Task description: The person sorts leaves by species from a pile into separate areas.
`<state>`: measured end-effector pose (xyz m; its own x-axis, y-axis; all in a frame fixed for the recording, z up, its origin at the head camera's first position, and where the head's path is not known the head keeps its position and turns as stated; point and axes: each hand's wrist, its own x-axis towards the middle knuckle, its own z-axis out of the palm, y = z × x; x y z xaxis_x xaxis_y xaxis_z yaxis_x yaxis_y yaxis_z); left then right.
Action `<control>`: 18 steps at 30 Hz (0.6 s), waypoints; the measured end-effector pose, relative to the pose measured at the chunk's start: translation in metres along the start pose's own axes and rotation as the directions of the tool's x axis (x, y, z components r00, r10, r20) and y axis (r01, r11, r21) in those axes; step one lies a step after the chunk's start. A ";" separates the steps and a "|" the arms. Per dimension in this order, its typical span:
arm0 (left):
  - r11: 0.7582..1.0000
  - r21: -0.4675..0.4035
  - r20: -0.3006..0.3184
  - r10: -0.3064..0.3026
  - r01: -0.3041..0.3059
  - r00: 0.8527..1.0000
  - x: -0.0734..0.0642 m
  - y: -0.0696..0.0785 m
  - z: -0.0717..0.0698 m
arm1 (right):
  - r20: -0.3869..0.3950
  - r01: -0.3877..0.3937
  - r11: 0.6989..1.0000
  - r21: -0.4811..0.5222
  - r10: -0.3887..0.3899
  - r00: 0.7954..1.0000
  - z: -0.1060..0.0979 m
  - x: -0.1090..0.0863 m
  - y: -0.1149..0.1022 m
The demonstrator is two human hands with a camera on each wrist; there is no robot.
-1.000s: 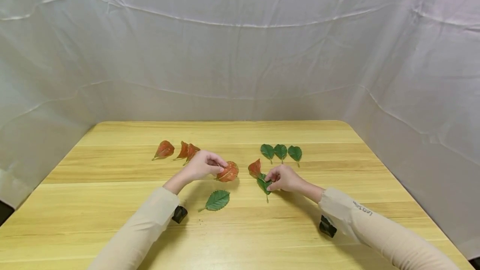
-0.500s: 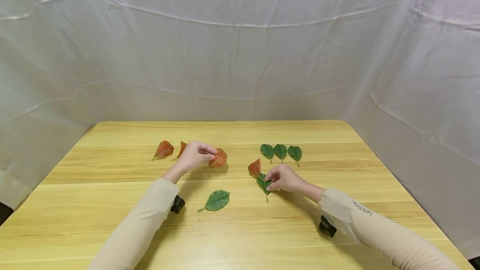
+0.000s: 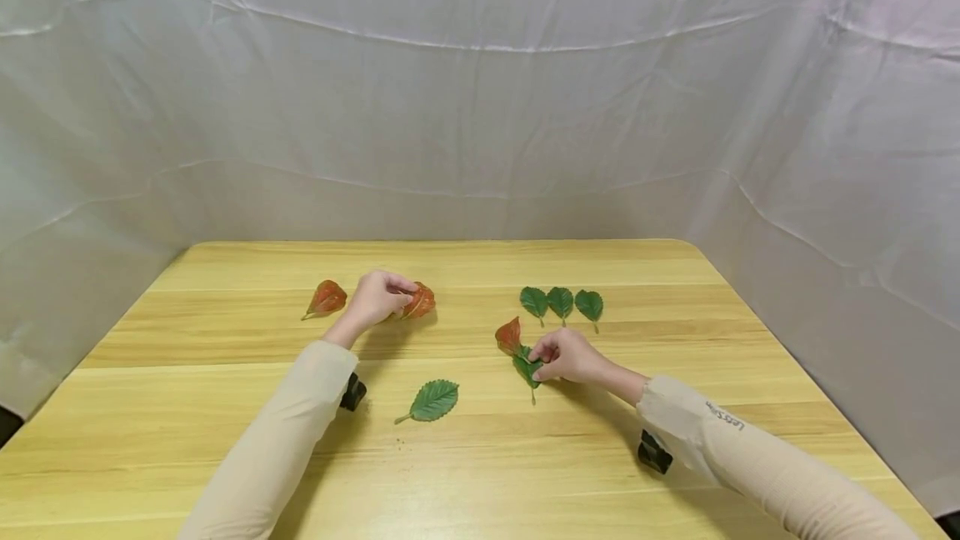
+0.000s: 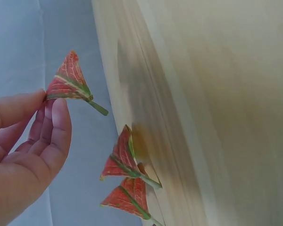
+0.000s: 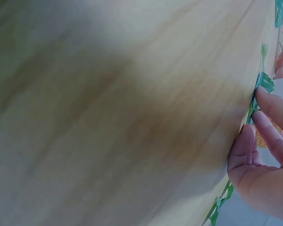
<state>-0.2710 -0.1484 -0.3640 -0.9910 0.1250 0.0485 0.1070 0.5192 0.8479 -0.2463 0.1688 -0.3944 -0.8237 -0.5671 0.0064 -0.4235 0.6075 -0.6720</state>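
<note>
My left hand pinches a red leaf by its edge, above the back left of the table. In the left wrist view that leaf is held between thumb and fingers, its stem pointing away from the hand. Two more red leaves, one above the other in that view, rest on the table; in the head view my left hand covers them. My right hand pinches a green leaf on the table, partly hidden by the fingers. A red leaf overlaps that green leaf's far end.
Another red leaf lies at the back left. Three green leaves form a row at the back right. One larger green leaf lies nearer the front. Pale cloth hangs around the wooden table.
My left hand has carried the red leaf left and toward the back of the table. My right hand has stayed at the green leaf.
</note>
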 end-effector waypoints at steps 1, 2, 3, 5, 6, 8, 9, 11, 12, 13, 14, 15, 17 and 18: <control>1.000 0.000 0.000 -0.002 0.002 1.000 0.000 0.000 -0.001 | 0.000 0.002 1.000 0.000 -0.002 1.000 0.000 0.000 0.000; 1.000 0.006 -0.001 -0.005 0.005 1.000 0.001 -0.001 -0.001 | 0.000 0.003 1.000 0.000 -0.003 1.000 0.000 0.000 0.000; 1.000 0.011 -0.001 -0.008 0.008 1.000 0.001 -0.002 -0.001 | 0.000 0.004 1.000 0.000 -0.004 1.000 0.001 0.000 0.001; 1.000 0.026 -0.001 -0.014 0.014 1.000 0.001 -0.003 -0.002 | 0.001 0.003 1.000 -0.003 -0.003 1.000 0.001 0.000 0.001; 0.999 0.031 0.001 -0.018 0.018 1.000 0.001 -0.003 -0.002 | 0.001 0.004 1.000 -0.004 -0.004 1.000 0.001 0.000 0.001; 0.999 0.038 0.003 -0.030 0.030 1.000 0.002 -0.004 -0.003 | 0.001 0.004 1.000 -0.008 -0.004 1.000 0.001 0.000 0.001; 0.999 0.040 0.004 -0.035 0.035 0.999 0.002 -0.004 -0.003 | 0.001 0.005 1.000 -0.008 -0.005 1.000 0.001 0.000 0.001; 0.998 0.046 0.007 -0.044 0.044 0.999 0.002 -0.005 -0.003 | 0.001 0.006 1.000 -0.009 -0.006 1.000 0.001 0.000 0.001; 0.998 0.048 0.008 -0.048 0.048 0.999 0.002 -0.005 -0.003 | 0.001 0.007 1.000 -0.007 -0.007 1.000 0.001 0.000 0.001; 0.997 0.050 0.009 -0.051 0.050 0.999 0.002 -0.005 -0.003 | 0.001 0.005 1.000 -0.005 -0.005 1.000 0.000 0.000 0.001; 0.997 0.053 0.010 -0.053 0.052 0.999 0.002 -0.005 -0.004 | 0.002 0.006 1.000 -0.003 -0.006 1.000 0.000 0.000 0.001; 0.997 0.055 0.012 -0.053 0.053 0.998 0.002 -0.006 -0.004 | 0.002 0.006 1.000 -0.001 -0.006 1.000 0.000 0.000 0.001; 0.997 0.057 0.013 -0.057 0.056 0.998 0.003 -0.006 -0.004 | 0.003 0.007 1.000 0.002 -0.007 1.000 0.000 0.001 0.001; 0.997 0.058 0.013 -0.058 0.058 0.998 0.003 -0.006 -0.004 | 0.003 0.006 1.000 0.003 -0.006 1.000 0.000 0.001 0.001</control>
<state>-0.2747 -0.1547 -0.3671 -0.9944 0.1058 -0.0082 0.0542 0.5733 0.8175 -0.2473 0.1689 -0.3954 -0.8200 -0.5724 0.0085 -0.4276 0.6026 -0.6738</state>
